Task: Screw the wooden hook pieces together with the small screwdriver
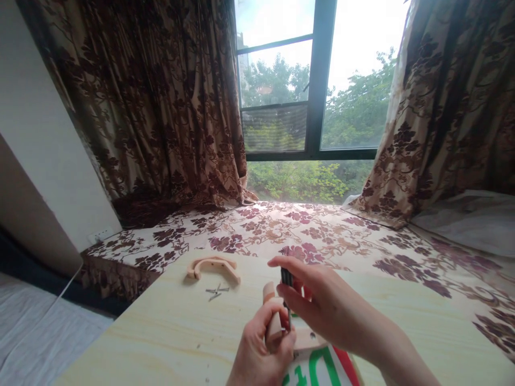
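My left hand (259, 346) grips a pale wooden piece (274, 328) low in the centre, thumb and fingers wrapped around it. A screwdriver (286, 277) with a dark handle is held in the fingers of my right hand (324, 292). Its thin shaft points down beside the wooden piece, close to my left thumb; the tip is hidden. Partly behind my hands lies another wooden part (309, 340) with a dark hole, above a white sheet (317, 370) with green letters and a red edge.
Curved wooden pieces (219, 262) rest at the far left of the pale wooden board (161, 327), with several screws (217, 292) just in front. Beyond it spreads a flowered cloth (273, 230) up to a window (317, 80) between patterned curtains (181, 107).
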Tool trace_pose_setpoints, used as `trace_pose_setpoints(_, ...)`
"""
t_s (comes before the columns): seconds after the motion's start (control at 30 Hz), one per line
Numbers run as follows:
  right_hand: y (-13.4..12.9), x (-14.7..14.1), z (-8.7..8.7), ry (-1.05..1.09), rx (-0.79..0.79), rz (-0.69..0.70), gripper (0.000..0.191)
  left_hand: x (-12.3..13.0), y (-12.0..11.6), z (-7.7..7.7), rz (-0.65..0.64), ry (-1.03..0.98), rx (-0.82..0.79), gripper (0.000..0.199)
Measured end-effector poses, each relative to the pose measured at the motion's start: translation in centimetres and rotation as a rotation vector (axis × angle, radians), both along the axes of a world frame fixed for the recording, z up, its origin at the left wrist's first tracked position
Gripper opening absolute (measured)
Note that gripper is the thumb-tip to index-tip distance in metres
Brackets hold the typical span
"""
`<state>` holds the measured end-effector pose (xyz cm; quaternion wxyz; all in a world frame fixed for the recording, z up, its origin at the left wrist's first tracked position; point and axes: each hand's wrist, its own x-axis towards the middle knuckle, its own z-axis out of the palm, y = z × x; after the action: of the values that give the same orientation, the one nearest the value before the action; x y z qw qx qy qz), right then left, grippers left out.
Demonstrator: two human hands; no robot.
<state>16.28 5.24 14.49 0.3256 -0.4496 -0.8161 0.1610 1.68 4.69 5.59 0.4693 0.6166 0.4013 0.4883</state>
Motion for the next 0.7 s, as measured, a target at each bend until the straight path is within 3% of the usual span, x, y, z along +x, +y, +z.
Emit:
trace_pose_setpoints(0.2, 0.3, -0.1, 0.0, -0.032, -0.006, -0.051, 0.035, 0.0, -0.3, 0.6, 0.017, 0.031, -0.009, 0.007)
trace_pose_setpoints(0.47, 0.1, 0.1, 0.3, 0.016, 0.033, 0.011, 0.034, -0.4, 0.4, -0.7, -0.019, 0.034, 0.044, 0.009)
trace_pose_setpoints(0.7, 0.2, 0.0, 0.5, -0.016, 0.001, -0.018, 0.033, -0.2, 0.2, -0.5, -0.004, 0.046, 0.034, 0.006)
